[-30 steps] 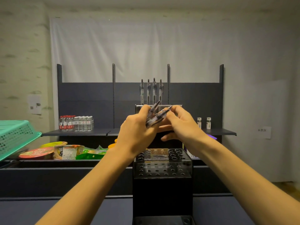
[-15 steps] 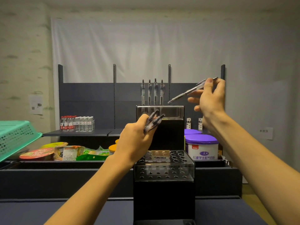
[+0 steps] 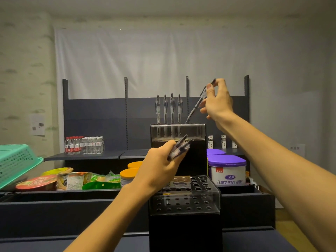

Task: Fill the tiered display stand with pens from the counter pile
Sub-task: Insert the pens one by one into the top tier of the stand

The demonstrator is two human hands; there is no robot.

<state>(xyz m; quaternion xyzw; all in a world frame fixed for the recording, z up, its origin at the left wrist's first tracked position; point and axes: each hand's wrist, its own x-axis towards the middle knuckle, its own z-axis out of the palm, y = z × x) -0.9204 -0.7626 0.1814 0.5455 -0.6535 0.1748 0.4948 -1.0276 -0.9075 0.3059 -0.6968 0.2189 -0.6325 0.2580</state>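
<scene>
Pens are the matter here: one pen (image 3: 197, 104) is pinched near its upper end by the right hand (image 3: 218, 104), slanted so its tip meets the top tier of the tiered display stand (image 3: 183, 206) just right of the four pens (image 3: 168, 110) already standing upright in a row — held high, probably, so the tip can be steered into a hole. The left hand (image 3: 160, 170) waits lower, in front of the stand, its fingers (image 3: 171, 161) curled round a small bundle of spare pens (image 3: 180, 147); at least two show, the rest hidden in the grip. Lower tiers show only open holes, so most of the filling remains. Beside the stand sit two purple-lidded tubs (image 3: 226, 170), two orange-lidded jars (image 3: 130, 172) and a green basket (image 3: 16, 162).
</scene>
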